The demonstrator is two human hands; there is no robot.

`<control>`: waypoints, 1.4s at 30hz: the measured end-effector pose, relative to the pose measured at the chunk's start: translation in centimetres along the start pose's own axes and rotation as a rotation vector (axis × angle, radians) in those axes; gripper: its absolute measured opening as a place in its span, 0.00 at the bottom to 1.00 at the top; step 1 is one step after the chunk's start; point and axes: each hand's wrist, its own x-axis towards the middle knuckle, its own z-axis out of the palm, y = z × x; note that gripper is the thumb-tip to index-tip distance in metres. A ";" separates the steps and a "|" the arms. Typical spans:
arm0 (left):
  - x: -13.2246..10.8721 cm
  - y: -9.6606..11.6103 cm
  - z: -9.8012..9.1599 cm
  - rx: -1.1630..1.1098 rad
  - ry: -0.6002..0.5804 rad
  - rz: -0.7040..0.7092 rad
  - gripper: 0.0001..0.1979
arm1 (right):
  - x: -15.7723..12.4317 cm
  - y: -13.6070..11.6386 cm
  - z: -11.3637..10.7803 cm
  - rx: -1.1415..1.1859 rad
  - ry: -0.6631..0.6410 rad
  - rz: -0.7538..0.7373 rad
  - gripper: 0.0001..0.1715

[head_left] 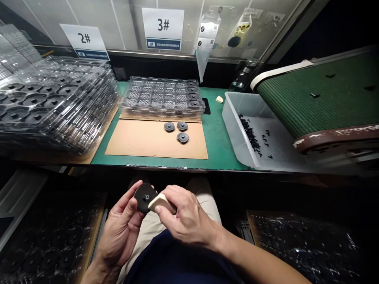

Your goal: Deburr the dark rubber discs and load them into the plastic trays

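Above my lap, my left hand [126, 219] grips a round black disc [142, 193] by its edge, thumb on the near rim. A small raised hub stands at the disc's centre. My right hand [185, 211] pinches a cream-coloured block [160, 202], which may be an eraser or sponge; its tip meets the disc's right edge. Three similar discs lie on the cardboard sheet [136, 140] in front of me: a left one [169, 126], a right one [182, 126] and a nearer one [182, 137].
A clear plastic tray [162, 94] stands behind the cardboard, with discs in its right column. Tall stacked trays [71, 106] of discs rise at left. At right are a translucent bin [237, 134] with small black pieces and a green conveyor belt [325, 94]. A cream piece [219, 99] lies nearby.
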 end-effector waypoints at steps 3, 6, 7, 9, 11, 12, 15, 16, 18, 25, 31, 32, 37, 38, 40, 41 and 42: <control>-0.1 0.1 -0.1 0.021 -0.075 -0.072 0.26 | -0.1 0.2 -0.5 -0.136 -0.005 -0.043 0.08; 0.0 0.2 -0.5 0.076 -0.180 -0.155 0.19 | 0.1 0.5 -1.0 -0.241 -0.040 -0.130 0.07; 0.0 0.2 -0.6 0.092 -0.207 -0.169 0.16 | 0.1 0.6 -1.1 -0.249 -0.056 -0.168 0.08; 0.0 0.2 -0.8 0.118 -0.237 -0.204 0.12 | 0.3 0.9 -1.2 -0.246 -0.081 -0.248 0.12; 0.0 0.0 -0.9 0.132 -0.233 -0.253 0.11 | 0.4 1.1 -1.4 -0.237 -0.111 -0.310 0.13; 0.0 -0.1 -1.0 0.137 -0.219 -0.282 0.12 | 0.5 1.2 -1.5 -0.233 -0.132 -0.338 0.14; -0.2 -0.5 -1.0 0.151 -0.183 -0.343 0.16 | 0.8 1.5 -1.8 -0.242 -0.178 -0.436 0.15; -0.2 -0.6 -1.0 0.150 -0.184 -0.355 0.16 | 0.9 1.4 -1.9 -0.251 -0.191 -0.470 0.15; -0.3 -0.7 -1.0 0.129 -0.202 -0.360 0.16 | 1.2 1.3 -2.2 -0.274 -0.213 -0.521 0.14; 0.2 -0.4 -0.7 -0.100 -0.254 -0.278 0.15 | 2.0 1.0 -2.4 -0.353 -0.138 -0.479 0.11; 0.3 -0.6 0.2 0.020 -0.114 0.085 0.29 | 1.4 -0.3 -0.7 -0.080 -0.007 0.042 0.17; 0.2 -0.7 0.4 0.052 -0.103 0.126 0.30 | 1.2 -0.8 -0.4 -0.017 -0.004 0.065 0.17; -0.3 -0.3 1.1 0.085 -0.024 0.276 0.32 | 1.1 -2.1 0.2 -0.012 0.078 -0.053 0.14; -0.3 -0.1 1.1 0.084 -0.009 0.292 0.33 | 1.1 -2.1 0.1 -0.046 0.080 -0.066 0.14; -0.4 0.1 1.0 0.088 0.001 0.296 0.32 | 1.1 -1.9 -0.2 -0.107 0.088 -0.059 0.13; -0.4 0.2 0.9 0.089 0.001 0.288 0.31 | 1.1 -1.7 -0.2 -0.116 0.086 -0.055 0.14; -0.5 0.2 0.8 0.090 -0.001 0.281 0.31 | 1.1 -1.6 -0.3 -0.100 0.075 -0.049 0.14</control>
